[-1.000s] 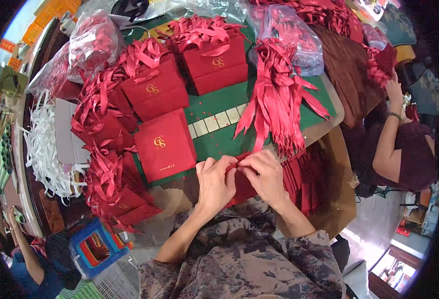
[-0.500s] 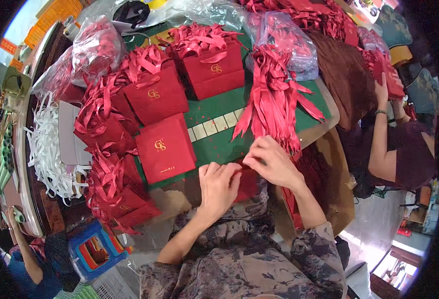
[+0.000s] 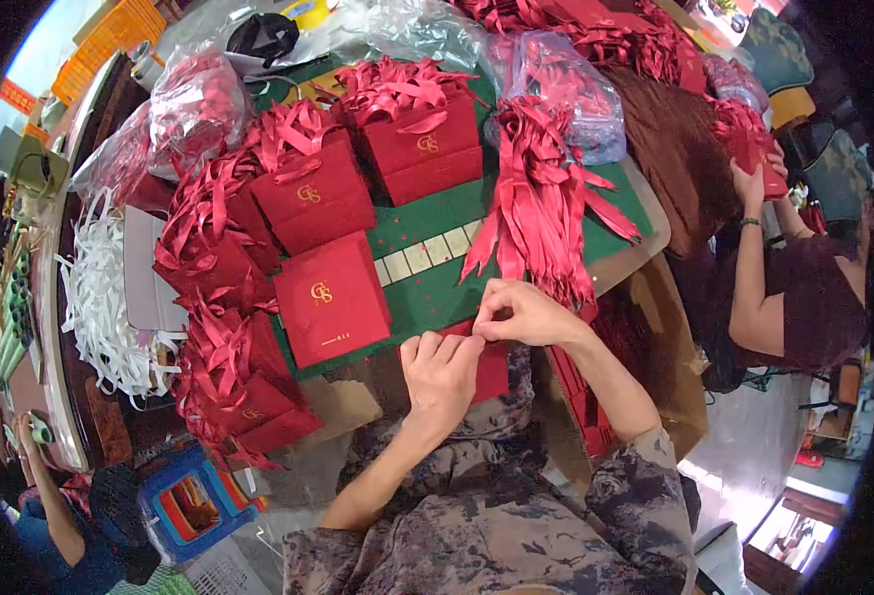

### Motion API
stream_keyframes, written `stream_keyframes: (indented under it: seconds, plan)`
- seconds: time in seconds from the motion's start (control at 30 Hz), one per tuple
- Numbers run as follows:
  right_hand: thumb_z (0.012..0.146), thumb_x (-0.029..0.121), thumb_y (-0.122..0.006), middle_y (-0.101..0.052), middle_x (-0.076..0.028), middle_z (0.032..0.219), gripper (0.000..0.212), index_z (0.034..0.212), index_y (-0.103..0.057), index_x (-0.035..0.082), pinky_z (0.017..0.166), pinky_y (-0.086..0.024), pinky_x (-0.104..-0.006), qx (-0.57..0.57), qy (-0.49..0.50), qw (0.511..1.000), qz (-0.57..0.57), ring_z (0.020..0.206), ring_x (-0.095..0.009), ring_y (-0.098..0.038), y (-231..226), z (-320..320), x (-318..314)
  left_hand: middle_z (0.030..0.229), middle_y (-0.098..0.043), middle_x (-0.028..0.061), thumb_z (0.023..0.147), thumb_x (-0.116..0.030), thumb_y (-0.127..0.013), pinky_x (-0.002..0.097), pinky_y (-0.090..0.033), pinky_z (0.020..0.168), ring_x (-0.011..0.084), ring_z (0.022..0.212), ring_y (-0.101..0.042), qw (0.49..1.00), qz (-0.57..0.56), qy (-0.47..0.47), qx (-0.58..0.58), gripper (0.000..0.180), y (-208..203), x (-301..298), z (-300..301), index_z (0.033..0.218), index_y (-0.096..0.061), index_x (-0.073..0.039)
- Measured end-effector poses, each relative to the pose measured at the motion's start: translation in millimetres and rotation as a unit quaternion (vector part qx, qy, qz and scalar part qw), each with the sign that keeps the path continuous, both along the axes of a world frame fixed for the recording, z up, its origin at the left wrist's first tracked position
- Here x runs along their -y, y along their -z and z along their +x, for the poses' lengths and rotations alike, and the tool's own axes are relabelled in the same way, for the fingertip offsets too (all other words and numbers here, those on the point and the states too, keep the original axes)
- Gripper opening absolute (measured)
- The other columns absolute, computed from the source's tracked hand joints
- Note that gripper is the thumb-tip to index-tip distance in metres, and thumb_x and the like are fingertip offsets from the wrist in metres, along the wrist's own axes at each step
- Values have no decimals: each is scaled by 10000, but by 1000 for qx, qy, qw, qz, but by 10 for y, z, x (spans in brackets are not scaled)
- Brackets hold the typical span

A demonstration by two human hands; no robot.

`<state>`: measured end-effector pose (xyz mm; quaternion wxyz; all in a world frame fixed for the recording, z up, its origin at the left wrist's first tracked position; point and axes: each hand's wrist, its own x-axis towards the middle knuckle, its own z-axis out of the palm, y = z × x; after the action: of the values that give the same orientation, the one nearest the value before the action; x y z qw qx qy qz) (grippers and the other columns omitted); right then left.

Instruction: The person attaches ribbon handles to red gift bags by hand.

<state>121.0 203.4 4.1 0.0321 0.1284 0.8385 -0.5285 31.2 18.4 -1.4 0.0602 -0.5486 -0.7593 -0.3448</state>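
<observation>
Table (image 3: 427, 307): green-topped, with a rounded right corner.
Red bag (image 3: 491, 377): at the near edge, partly covered by both hands.
Left hand (image 3: 442, 377): fingers curled together on the bag's upper left.
Right hand (image 3: 528, 315): thumb and fingertip together at the bag's top; what lies between them cannot be told.
Flat red piece (image 3: 330, 297): by the near edge, left of the hands.
Standing bags (image 3: 313, 210): along the left and far edges.
Ribbon bundle (image 3: 544, 213): toward the right corner.
Co-worker (image 3: 804, 288): beyond the right edge, holding something red.
</observation>
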Motion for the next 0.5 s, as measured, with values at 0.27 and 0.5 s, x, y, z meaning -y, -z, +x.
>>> stream_keyframes:
  seconds: [0.27, 0.5]
  plan:
    - [774, 244, -762, -636, -98, 875, 208, 770, -719, 41, 802, -492, -358, -47, 196, 979, 24, 860, -244, -649, 122, -89, 248, 798, -671, 2, 768, -171, -802, 366, -381, 779, 207, 753, -566, 996, -15, 1, 84, 152, -73, -7, -45, 873, -699, -132]
    - [856, 268, -748, -616, -99, 893, 234, 875, -686, 43, 813, -475, -386, -111, 165, 961, 191, 929, -293, -598, 93, -7, 207, 822, -701, 1, 777, -161, -801, 359, -380, 774, 209, 731, -587, 988, -25, -12, 155, 145, 0, -44, -92, 863, -693, -118]
